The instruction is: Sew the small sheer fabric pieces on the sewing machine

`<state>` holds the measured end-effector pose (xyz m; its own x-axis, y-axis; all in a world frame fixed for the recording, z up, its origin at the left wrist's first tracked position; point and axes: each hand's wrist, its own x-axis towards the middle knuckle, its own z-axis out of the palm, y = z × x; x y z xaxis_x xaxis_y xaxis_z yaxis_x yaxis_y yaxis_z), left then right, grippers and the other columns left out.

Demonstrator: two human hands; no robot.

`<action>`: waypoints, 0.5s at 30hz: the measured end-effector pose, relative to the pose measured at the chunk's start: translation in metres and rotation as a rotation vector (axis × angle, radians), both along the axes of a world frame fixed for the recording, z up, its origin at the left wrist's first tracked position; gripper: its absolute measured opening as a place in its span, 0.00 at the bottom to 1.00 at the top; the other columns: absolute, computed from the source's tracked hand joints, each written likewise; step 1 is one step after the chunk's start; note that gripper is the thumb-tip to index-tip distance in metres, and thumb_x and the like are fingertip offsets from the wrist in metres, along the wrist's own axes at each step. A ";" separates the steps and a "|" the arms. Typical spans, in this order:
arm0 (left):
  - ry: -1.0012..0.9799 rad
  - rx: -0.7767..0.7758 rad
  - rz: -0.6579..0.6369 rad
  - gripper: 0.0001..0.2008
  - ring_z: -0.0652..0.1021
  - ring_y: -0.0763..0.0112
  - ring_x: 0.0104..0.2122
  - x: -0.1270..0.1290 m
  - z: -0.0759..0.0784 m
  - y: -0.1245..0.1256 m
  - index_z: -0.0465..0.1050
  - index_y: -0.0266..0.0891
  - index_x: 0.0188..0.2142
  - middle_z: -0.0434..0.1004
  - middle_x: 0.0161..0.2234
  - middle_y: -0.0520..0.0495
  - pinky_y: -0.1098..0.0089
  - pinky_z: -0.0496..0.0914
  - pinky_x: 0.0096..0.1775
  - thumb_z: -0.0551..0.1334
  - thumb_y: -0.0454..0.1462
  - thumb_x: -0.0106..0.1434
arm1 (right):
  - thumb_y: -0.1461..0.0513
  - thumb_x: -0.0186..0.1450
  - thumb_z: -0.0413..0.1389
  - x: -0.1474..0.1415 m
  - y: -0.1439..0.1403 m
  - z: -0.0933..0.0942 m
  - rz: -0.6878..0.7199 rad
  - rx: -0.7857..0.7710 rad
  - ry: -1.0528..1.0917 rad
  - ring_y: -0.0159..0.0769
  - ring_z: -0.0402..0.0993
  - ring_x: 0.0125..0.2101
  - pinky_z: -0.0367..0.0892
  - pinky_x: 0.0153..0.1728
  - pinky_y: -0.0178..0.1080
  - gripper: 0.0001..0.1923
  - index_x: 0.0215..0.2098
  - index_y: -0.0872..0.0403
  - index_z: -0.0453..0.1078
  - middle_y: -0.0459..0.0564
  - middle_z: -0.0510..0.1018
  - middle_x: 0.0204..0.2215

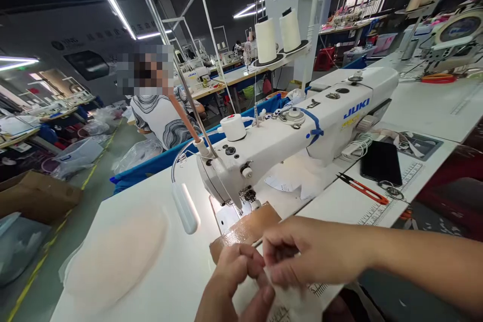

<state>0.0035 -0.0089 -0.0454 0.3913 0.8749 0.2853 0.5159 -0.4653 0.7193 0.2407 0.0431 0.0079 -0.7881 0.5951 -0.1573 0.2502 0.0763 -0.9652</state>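
Close in front of the sewing machine, my left hand and my right hand meet at a thin, pale piece of fabric. My right hand pinches it between thumb and fingers. The curled fingers of my left hand grip its edge, partly hidden. Just beyond my fingers, a shiny brown plate lies at the needle area under the machine head. Left of the machine, a stack of pale rounded fabric pieces lies on the white table.
A small lamp hangs beside the needle. Orange thread snips, a black phone and a coiled white cable lie at the right. Two thread cones stand above the machine. A person in a patterned shirt sits beyond.
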 end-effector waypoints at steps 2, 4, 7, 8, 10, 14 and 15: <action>0.074 -0.009 0.065 0.15 0.75 0.59 0.42 -0.002 -0.008 0.017 0.72 0.44 0.33 0.76 0.41 0.45 0.63 0.72 0.42 0.59 0.48 0.74 | 0.59 0.67 0.62 -0.008 0.019 -0.006 -0.067 0.176 -0.104 0.30 0.67 0.30 0.59 0.31 0.31 0.08 0.35 0.55 0.71 0.43 0.74 0.30; 0.185 0.054 0.098 0.13 0.75 0.59 0.40 -0.005 -0.017 0.037 0.71 0.43 0.32 0.76 0.38 0.46 0.63 0.70 0.41 0.59 0.42 0.73 | 0.64 0.65 0.62 -0.022 0.037 -0.017 -0.123 0.368 -0.251 0.31 0.67 0.31 0.57 0.31 0.33 0.06 0.31 0.55 0.70 0.43 0.76 0.30; 0.296 0.233 0.139 0.09 0.73 0.60 0.36 -0.009 -0.027 0.059 0.69 0.42 0.31 0.75 0.35 0.47 0.62 0.68 0.40 0.59 0.35 0.70 | 0.67 0.66 0.58 -0.041 0.054 -0.028 -0.137 0.595 -0.455 0.34 0.69 0.31 0.53 0.30 0.36 0.08 0.29 0.54 0.69 0.45 0.78 0.29; 0.312 0.301 0.167 0.07 0.72 0.60 0.37 -0.010 -0.028 0.061 0.70 0.41 0.32 0.75 0.37 0.46 0.62 0.67 0.41 0.59 0.34 0.70 | 0.67 0.67 0.57 -0.046 0.057 -0.030 -0.128 0.648 -0.498 0.35 0.69 0.31 0.52 0.29 0.36 0.09 0.28 0.54 0.69 0.46 0.78 0.29; 0.342 0.440 0.196 0.06 0.72 0.58 0.39 -0.010 -0.027 0.062 0.72 0.41 0.36 0.76 0.41 0.45 0.61 0.66 0.42 0.59 0.32 0.71 | 0.68 0.67 0.56 -0.054 0.060 -0.032 -0.121 0.702 -0.541 0.36 0.70 0.31 0.51 0.29 0.37 0.09 0.28 0.53 0.69 0.47 0.79 0.29; 0.401 0.610 0.060 0.12 0.71 0.63 0.38 -0.011 -0.023 0.058 0.76 0.42 0.39 0.79 0.44 0.48 0.62 0.62 0.43 0.56 0.27 0.74 | 0.66 0.69 0.54 -0.060 0.062 -0.034 -0.188 0.727 -0.593 0.36 0.70 0.30 0.51 0.28 0.37 0.08 0.32 0.53 0.70 0.48 0.79 0.31; 0.406 0.607 0.037 0.13 0.72 0.64 0.36 -0.012 -0.022 0.057 0.76 0.42 0.39 0.80 0.43 0.50 0.62 0.62 0.42 0.56 0.27 0.74 | 0.66 0.70 0.54 -0.060 0.062 -0.035 -0.202 0.749 -0.609 0.36 0.70 0.30 0.51 0.28 0.38 0.08 0.33 0.53 0.71 0.48 0.79 0.31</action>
<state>-0.0085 0.0484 -0.0675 0.5425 0.6235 0.5631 0.7102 -0.6983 0.0890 0.1811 0.1050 -0.0275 -0.5700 0.8211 -0.0301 0.7641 0.5162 -0.3868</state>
